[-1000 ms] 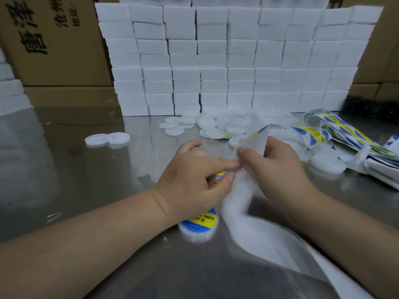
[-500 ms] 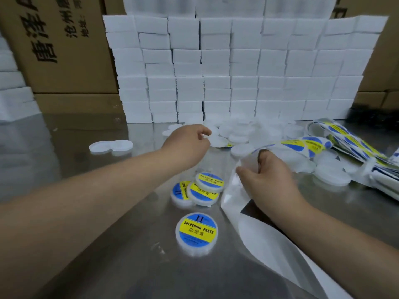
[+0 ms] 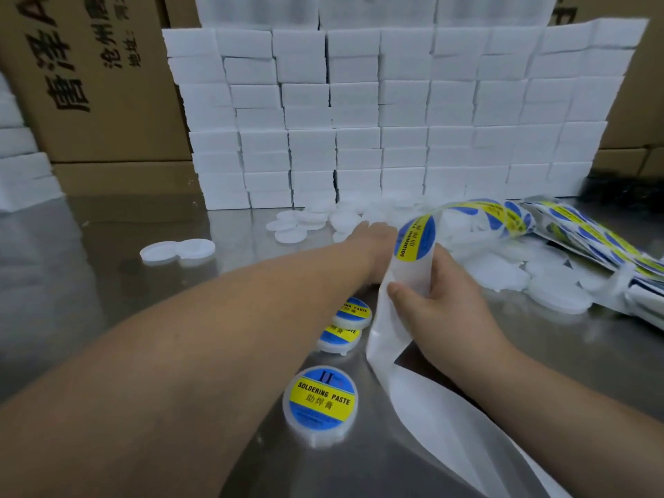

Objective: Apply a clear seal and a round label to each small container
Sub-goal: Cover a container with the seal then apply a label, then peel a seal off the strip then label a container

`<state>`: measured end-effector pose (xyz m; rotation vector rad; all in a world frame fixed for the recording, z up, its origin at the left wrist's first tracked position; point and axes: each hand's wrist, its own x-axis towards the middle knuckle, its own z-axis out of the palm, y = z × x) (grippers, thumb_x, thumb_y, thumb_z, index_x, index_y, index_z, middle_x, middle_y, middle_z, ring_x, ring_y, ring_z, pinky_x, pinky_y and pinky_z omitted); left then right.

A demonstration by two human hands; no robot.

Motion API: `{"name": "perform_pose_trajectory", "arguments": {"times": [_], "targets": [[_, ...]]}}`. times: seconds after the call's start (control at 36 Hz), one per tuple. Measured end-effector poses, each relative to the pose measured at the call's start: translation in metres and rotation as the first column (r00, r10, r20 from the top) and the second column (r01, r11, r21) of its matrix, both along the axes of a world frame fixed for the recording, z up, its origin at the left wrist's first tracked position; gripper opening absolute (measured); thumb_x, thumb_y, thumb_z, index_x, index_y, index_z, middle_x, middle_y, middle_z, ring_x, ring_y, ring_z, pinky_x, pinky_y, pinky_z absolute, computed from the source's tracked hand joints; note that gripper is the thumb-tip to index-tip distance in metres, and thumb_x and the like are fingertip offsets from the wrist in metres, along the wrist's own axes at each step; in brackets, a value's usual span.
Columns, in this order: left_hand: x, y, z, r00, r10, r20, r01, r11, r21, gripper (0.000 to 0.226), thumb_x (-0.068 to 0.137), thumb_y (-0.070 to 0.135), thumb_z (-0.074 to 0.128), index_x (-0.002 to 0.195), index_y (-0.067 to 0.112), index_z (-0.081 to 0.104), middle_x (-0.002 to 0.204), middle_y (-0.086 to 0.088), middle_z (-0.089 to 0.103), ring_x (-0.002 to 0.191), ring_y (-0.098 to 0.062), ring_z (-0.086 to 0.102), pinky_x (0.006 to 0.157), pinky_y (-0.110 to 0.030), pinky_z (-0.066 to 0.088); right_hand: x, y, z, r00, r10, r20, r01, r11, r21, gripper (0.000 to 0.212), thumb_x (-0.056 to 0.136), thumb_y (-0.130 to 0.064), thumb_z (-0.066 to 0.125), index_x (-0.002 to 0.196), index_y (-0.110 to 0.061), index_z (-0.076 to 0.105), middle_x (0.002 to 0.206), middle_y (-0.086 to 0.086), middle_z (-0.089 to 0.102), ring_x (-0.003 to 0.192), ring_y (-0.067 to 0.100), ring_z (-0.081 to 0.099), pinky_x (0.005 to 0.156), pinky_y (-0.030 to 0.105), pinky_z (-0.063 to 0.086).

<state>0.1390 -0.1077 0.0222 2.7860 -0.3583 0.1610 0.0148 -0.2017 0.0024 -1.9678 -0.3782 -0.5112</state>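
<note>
My right hand (image 3: 443, 300) grips the white backing strip of the label roll (image 3: 391, 336); a round blue-and-yellow label (image 3: 415, 239) sits on the strip just above my fingers. My left hand (image 3: 373, 235) stretches far forward to the heap of plain white round containers (image 3: 345, 219); its fingers are hidden by the strip and the heap. A labelled container (image 3: 319, 400) reading "SOLDERING PASTE" lies near me. Two more labelled containers (image 3: 350, 312) (image 3: 339, 337) lie beside my left forearm.
A wall of stacked white boxes (image 3: 395, 120) stands at the back, cardboard cartons (image 3: 93, 84) behind it. Loose label strips (image 3: 589, 235) lie at the right. Two white lids (image 3: 178, 250) rest at the left on the steel table (image 3: 90, 300). More white containers (image 3: 557, 292) lie at the right.
My left hand let go of the strip and reached forward to the white heap. My right hand lifted the strip, bringing a fresh label up. The labelled container now lies uncovered.
</note>
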Motion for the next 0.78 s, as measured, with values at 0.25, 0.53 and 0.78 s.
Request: {"name": "perform_pose_trajectory", "arguments": {"times": [0.25,0.53,0.78], "targets": [[-0.029,0.026,0.025,0.945,0.178,0.273,-0.064,0.922,-0.381,0.023,0.087,0.019,0.042,0.066,0.01,0.047,0.073,-0.006,0.049,0.08,-0.03,0.051,0.053,-0.028,0.032,0.0,0.0,-0.001,0.999,-0.012,0.045,0.011,1.0,0.013,0.028,0.081,-0.009,0.057,0.093,-0.034,0.053,0.095,-0.005,0.06,0.092,0.013,0.056,0.08,0.029,0.043],[-0.114,0.061,0.019,0.947,0.254,0.196,-0.045,0.71,-0.702,0.012,0.079,0.016,0.052,0.07,0.01,0.047,0.059,0.001,0.044,0.051,-0.017,0.04,0.036,-0.018,0.025,-0.004,0.001,0.003,0.999,-0.016,0.042,0.017,1.0,-0.02,0.029,0.082,-0.001,0.048,0.106,-0.012,0.061,0.084,-0.01,0.054,0.077,0.004,0.047,0.073,0.017,0.037],[-0.149,0.065,0.001,0.959,0.007,0.283,0.169,0.789,-0.591,0.051,0.086,0.02,0.037,0.116,0.061,0.031,0.12,0.009,0.056,0.072,0.001,0.058,0.068,-0.031,0.047,-0.013,0.005,0.007,0.998,0.042,0.053,-0.041,0.999,-0.018,0.02,0.08,-0.002,0.048,0.066,-0.015,0.056,0.054,0.003,0.041,0.056,0.018,0.035,0.055,0.037,0.033]]}}
